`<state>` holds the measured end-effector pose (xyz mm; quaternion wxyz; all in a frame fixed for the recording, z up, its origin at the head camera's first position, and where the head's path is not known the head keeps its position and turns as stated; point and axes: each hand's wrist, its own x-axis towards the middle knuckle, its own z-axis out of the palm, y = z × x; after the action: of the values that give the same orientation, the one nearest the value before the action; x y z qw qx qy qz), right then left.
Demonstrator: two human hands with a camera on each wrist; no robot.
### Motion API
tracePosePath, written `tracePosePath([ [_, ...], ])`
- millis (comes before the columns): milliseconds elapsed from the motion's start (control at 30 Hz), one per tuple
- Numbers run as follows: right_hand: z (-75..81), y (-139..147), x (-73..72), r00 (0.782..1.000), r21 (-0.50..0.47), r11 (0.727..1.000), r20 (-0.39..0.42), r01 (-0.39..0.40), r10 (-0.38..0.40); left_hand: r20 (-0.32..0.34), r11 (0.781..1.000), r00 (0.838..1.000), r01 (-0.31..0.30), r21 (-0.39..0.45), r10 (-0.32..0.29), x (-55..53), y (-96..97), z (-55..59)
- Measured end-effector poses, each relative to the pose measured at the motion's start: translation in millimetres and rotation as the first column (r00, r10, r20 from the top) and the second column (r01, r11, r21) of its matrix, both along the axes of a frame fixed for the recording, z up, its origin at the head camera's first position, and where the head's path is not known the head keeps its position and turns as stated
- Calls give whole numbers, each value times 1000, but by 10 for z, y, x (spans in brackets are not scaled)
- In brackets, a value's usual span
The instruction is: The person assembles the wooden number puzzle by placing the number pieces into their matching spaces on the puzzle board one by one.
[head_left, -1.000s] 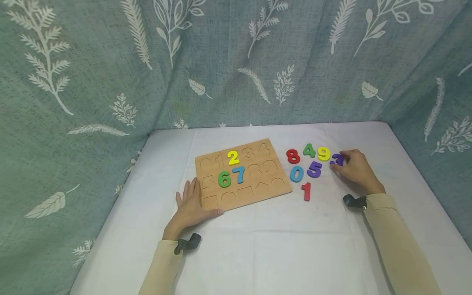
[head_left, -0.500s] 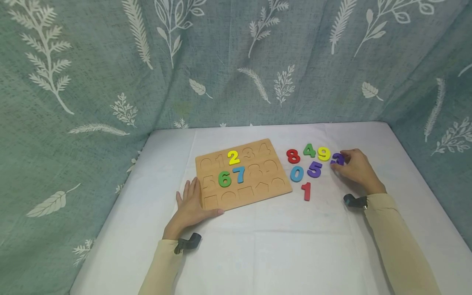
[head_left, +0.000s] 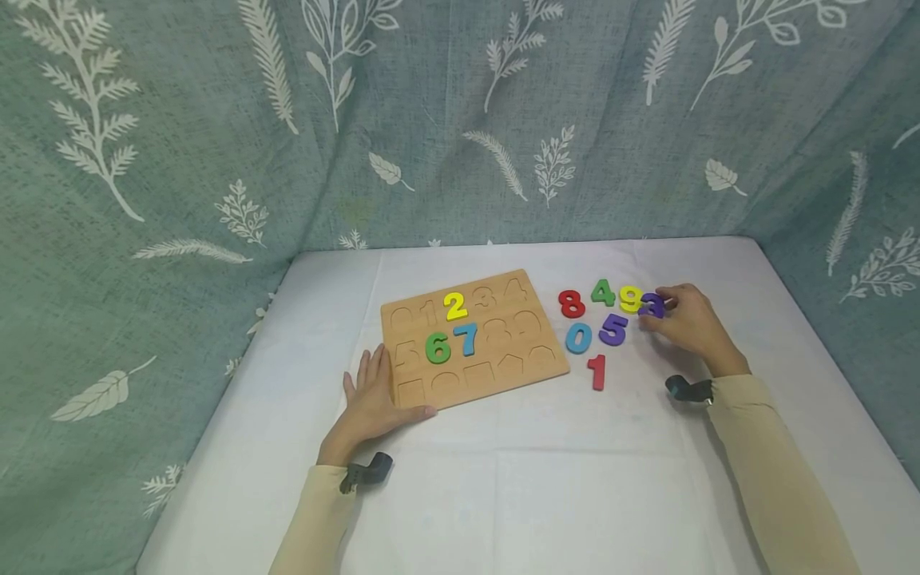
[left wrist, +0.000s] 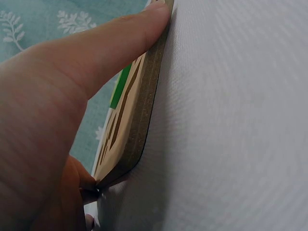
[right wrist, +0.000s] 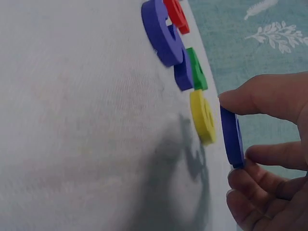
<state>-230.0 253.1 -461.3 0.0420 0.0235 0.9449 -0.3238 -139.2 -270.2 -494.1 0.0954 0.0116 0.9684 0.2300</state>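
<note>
While I am watching from afar, counter (head_left: 338, 275): white cloth (head_left: 611, 495) is covering it.
Board (head_left: 492, 353): it is lying slightly turned, left of the loose numbers; yellow 2 (head_left: 457, 306), green 6 (head_left: 430, 349) and blue 7 (head_left: 469, 339) are sitting at their outlines.
Left hand (head_left: 370, 407): its extended fingers are touching the board's near left corner, with the thumb along the near edge; I am judging light pressure enough for steadying.
Right hand (head_left: 693, 327): thumb and fingertips are pinching purple 3 (right wrist: 233, 137).
Loose numbers: red 8 (head_left: 571, 304), green 4 (head_left: 606, 298), yellow 9 (right wrist: 198, 118), blue 0 (head_left: 571, 339), purple 5 (head_left: 614, 328) and red 1 (head_left: 598, 374) are lying right of the board.
Held number: purple 3 is hanging near yellow 9, apparently off the cloth. Good handling, I am thinking, is calling for pinching only its edges, leaving its face unobstructed, and lifting enough for clearing its neighbours without nudging them.
</note>
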Motion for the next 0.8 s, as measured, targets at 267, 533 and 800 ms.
tracePosePath([
  [267, 96, -126, 12, 999, 11, 1000, -18, -26, 26, -1, 1000, 1000, 0, 1, 0, -2, -8, -9],
  [533, 209, -279, 3, 997, -4, 998, -59, -59, 59, 1, 1000, 1000, 2, -1, -2, -1, -11, -9],
  [800, 276, -400, -17, 992, 3, 996, -86, -93, 93, -2, 1000, 1000, 3, -9, -3, -1, -10, -4],
])
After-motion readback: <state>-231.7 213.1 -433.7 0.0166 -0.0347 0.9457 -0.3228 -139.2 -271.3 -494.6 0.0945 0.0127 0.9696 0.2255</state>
